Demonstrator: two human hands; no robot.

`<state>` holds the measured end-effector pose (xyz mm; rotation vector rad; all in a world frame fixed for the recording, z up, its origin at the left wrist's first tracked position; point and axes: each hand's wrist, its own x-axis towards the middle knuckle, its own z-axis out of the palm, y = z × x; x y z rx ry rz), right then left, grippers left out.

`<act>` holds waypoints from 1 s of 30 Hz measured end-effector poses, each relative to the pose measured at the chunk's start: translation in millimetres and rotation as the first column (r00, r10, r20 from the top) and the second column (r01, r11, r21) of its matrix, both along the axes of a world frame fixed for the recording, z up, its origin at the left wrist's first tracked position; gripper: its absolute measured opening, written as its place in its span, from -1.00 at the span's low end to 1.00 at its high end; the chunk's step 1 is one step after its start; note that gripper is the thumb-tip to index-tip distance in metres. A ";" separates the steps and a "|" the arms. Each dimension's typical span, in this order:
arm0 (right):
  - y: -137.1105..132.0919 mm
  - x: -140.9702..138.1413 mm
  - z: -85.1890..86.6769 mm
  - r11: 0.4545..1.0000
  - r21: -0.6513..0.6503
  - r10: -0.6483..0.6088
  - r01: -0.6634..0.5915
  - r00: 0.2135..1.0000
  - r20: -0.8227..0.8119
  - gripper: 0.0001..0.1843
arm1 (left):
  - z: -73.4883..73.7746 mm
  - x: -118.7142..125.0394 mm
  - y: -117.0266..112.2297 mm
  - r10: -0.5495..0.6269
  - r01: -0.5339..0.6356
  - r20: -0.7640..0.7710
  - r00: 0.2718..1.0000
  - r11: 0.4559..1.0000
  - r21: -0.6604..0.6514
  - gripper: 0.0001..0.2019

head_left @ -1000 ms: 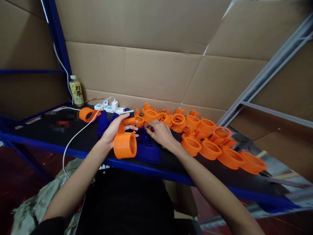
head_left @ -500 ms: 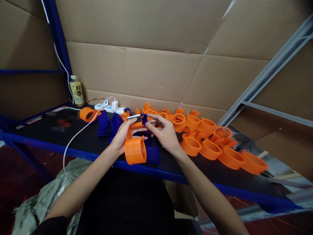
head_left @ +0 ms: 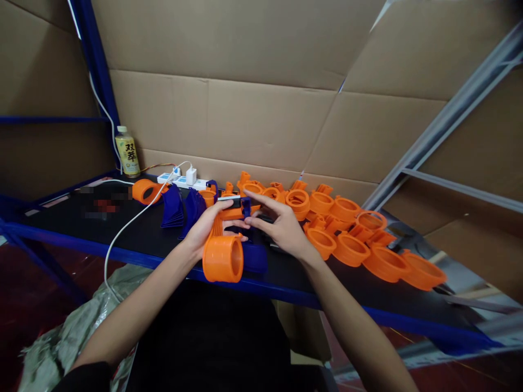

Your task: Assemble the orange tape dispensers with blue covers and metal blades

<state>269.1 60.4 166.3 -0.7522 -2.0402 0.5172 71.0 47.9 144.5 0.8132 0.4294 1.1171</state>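
My left hand [head_left: 202, 230] is closed around an orange plastic tape dispenser [head_left: 223, 258], whose round hub hangs low in front of the palm. A white toothed strip and a black piece [head_left: 229, 202] run along its upper end, with the left thumb lying on them. At the right end of the dispenser sits a small dark blue plastic part [head_left: 245, 207]. My right hand [head_left: 281, 223] is beside that part, thumb and index finger spread apart below and above it. Whether its fingertips touch the part I cannot tell.
Several orange dispenser bodies [head_left: 352, 249] stand in rows on the right of the black tabletop [head_left: 134, 231]. Stacked blue plastic pieces [head_left: 173, 207] lie left of my hands. Behind are a power strip [head_left: 200, 184] and a bottle [head_left: 128, 152]; a white cable [head_left: 122, 232] crosses the front edge.
The dispenser's hub has dipped slightly down and left, and its upper end has shifted right. My right fingers, earlier close together at the blue part, have spread apart.
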 end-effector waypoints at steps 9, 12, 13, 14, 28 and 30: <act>-6.3 2.7 2.5 0.947 0.319 -0.085 0.048 0.991 0.103 -0.50 | 2.5 -3.3 -4.2 -0.051 0.049 -0.033 0.998 0.997 -0.054 -0.79; -6.7 3.3 2.8 0.929 0.370 -0.056 0.003 0.990 0.133 -0.51 | 3.8 -5.2 -5.5 -0.031 0.029 -0.077 0.997 0.999 -0.022 -0.82; -6.4 3.4 2.5 0.924 0.381 -0.046 -0.011 0.989 0.140 -0.50 | 4.2 -6.0 -5.8 -0.029 0.028 -0.094 0.995 1.000 -0.013 -0.82; -6.2 3.4 2.1 0.920 0.392 -0.040 -0.022 0.988 0.149 -0.50 | 4.6 -6.8 -5.9 -0.035 0.034 -0.111 0.993 0.999 -0.010 -0.83; -17.8 -3.4 -6.1 0.909 0.415 -0.045 0.046 0.999 -0.013 -0.62 | 9.0 -5.9 -15.7 -0.001 0.018 -0.158 0.987 0.994 0.107 -0.82; -18.7 -3.0 -7.1 0.908 0.416 -0.049 0.060 0.998 -0.036 -0.65 | 9.0 -4.6 -16.9 0.005 0.016 -0.153 0.988 0.991 0.136 -0.76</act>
